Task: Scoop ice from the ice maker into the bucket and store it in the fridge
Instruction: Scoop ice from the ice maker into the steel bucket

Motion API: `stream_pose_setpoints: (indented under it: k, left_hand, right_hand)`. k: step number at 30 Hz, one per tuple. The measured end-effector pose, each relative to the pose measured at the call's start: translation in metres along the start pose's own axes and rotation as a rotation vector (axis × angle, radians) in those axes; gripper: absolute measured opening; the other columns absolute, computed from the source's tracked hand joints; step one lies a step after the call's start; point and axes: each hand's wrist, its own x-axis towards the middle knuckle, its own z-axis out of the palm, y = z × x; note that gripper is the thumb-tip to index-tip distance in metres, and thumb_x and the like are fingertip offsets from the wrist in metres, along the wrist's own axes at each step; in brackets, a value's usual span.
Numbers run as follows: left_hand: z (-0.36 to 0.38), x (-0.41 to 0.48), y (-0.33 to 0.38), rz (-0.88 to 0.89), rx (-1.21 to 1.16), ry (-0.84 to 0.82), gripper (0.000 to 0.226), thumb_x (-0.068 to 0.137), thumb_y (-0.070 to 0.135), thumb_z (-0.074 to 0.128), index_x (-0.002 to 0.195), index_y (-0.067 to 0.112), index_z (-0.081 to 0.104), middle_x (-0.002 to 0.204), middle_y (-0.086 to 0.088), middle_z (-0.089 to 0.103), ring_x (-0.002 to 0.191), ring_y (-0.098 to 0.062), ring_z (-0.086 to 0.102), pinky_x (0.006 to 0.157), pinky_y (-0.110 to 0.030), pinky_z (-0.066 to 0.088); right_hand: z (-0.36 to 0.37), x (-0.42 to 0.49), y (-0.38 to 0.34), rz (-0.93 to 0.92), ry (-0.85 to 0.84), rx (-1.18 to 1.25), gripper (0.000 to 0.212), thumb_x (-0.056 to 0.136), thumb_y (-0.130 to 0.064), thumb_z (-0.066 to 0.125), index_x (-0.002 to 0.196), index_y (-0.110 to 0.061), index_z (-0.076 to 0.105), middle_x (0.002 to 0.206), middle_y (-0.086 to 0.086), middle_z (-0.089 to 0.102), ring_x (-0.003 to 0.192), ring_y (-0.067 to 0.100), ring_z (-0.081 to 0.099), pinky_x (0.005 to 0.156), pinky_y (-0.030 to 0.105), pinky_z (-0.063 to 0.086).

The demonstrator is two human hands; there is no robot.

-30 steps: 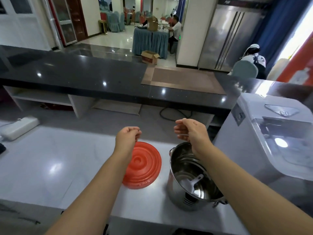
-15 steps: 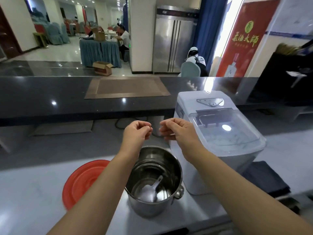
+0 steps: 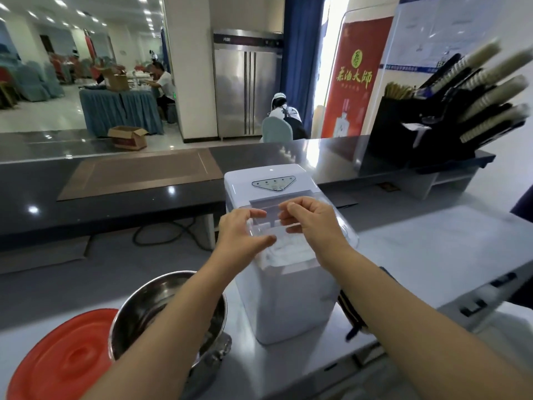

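Your left hand (image 3: 239,235) and right hand (image 3: 313,223) both hold the front edge of the clear lid (image 3: 272,217) on the white ice maker (image 3: 288,301). The steel bucket (image 3: 144,301) stands just left of it, beside the red lid (image 3: 63,362).

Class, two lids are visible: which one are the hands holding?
The clear lid on the white ice maker: both the left hand and right hand grip its front edge. The red lid lies flat, untouched, beside the steel bucket.

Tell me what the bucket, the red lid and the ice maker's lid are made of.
The bucket: polished steel, mirror reflections inside. The red lid: probably plastic, smooth soft sheen with moulded rings. The ice maker's clear lid: transparent plastic, likely; the interior shows through it.
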Motion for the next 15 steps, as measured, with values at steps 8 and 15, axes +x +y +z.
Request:
stream_pose_setpoints:
  k: [8, 15]
  left_hand:
    - [0.020, 0.004, 0.003, 0.076, 0.386, -0.234, 0.089, 0.053, 0.053, 0.075, 0.134, 0.036, 0.043, 0.152, 0.004, 0.023, 0.143, -0.013, -0.005, 0.116, -0.041, 0.002]
    - [0.021, 0.003, 0.001, 0.101, 0.460, -0.312, 0.099, 0.045, 0.060, 0.066, 0.138, 0.042, 0.035, 0.156, 0.006, 0.011, 0.142, -0.008, -0.015, 0.116, -0.042, -0.008]
  right_hand:
    - [-0.066, 0.026, 0.022, -0.016, 0.274, -0.102, 0.021, 0.087, -0.005, 0.057, 0.075, -0.017, 0.070, 0.074, 0.000, 0.067, 0.070, 0.012, 0.060, 0.063, 0.023, 0.054]
    - [-0.093, 0.037, 0.045, 0.070, 0.351, -0.232, 0.018, 0.087, -0.008, 0.053, 0.091, -0.017, 0.068, 0.086, -0.007, 0.065, 0.077, 0.010, 0.058, 0.063, 0.020, 0.046]
